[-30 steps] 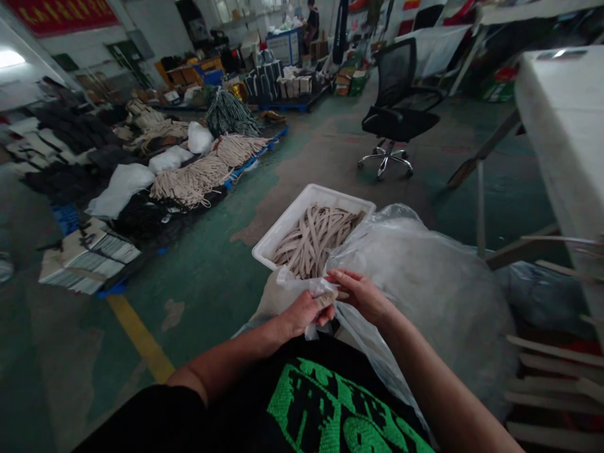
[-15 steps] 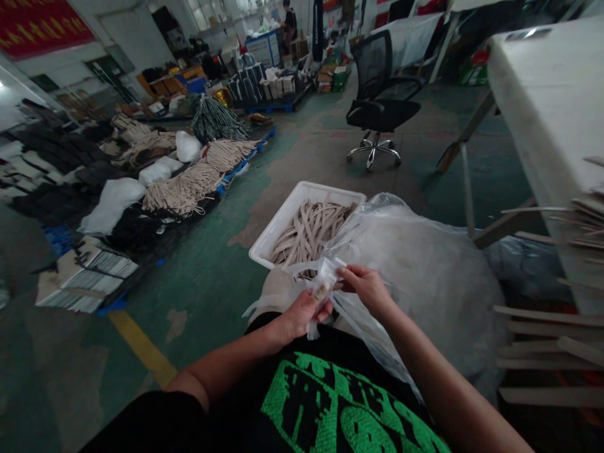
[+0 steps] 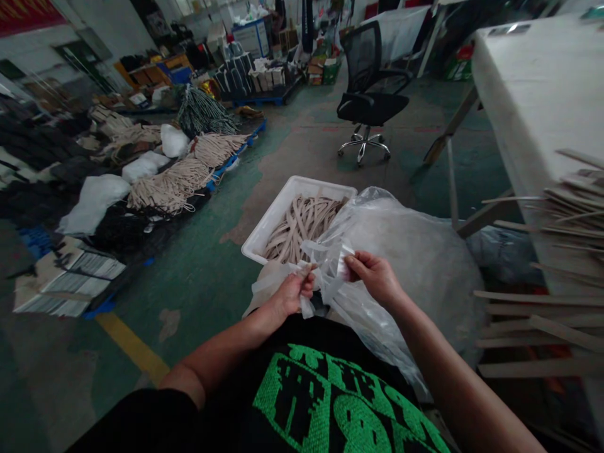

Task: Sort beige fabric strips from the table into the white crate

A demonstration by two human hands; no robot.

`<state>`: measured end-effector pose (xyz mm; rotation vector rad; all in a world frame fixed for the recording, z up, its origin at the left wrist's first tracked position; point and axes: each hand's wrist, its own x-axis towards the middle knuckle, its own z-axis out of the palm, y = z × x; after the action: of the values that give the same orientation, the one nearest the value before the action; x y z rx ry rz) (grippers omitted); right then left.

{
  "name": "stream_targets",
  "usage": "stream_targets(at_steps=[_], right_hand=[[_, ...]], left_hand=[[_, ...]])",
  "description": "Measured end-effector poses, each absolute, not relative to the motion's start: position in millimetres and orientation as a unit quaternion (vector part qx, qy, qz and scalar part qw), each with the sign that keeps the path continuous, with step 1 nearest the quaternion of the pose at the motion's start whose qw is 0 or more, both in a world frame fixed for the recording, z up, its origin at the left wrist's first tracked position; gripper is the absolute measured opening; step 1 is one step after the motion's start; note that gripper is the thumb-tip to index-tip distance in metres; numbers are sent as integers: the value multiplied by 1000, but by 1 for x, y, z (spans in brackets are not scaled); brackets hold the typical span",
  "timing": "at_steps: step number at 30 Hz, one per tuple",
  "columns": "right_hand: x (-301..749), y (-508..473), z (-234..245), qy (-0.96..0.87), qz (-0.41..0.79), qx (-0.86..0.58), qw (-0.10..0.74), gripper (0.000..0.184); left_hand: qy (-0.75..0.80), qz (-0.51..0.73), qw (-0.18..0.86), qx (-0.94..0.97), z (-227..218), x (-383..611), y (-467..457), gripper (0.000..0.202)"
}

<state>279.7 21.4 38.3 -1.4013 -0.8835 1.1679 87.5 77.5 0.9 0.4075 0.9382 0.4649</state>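
The left hand (image 3: pixel 291 293) and right hand (image 3: pixel 377 277), slightly apart, are both pinching clear plastic (image 3: pixel 343 264), which is hanging by the near edge of a white tray (image 3: pixel 259 243) holding beige strips (image 3: pixel 302 228).

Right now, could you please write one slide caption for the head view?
Left hand and right hand hold translucent plastic near a white tray of beige strips.
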Motion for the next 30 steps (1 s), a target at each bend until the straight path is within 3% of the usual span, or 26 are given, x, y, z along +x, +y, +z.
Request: stream_targets(at_steps=[4,11,22,30], right_hand=[[280,26,37,-393,465,-599,520,52],[282,28,36,-383,443,-616,527,48],[283,26,8,-384,422,-646,508,45],[292,16,19,-425,429,-684,409,25]], left_hand=[[381,157,850,328,12,97,68,25],[386,62,728,563,26,106,55,39],[337,-13,740,581,18,99,49,48],[358,-30,769,529,4,92,47,51]])
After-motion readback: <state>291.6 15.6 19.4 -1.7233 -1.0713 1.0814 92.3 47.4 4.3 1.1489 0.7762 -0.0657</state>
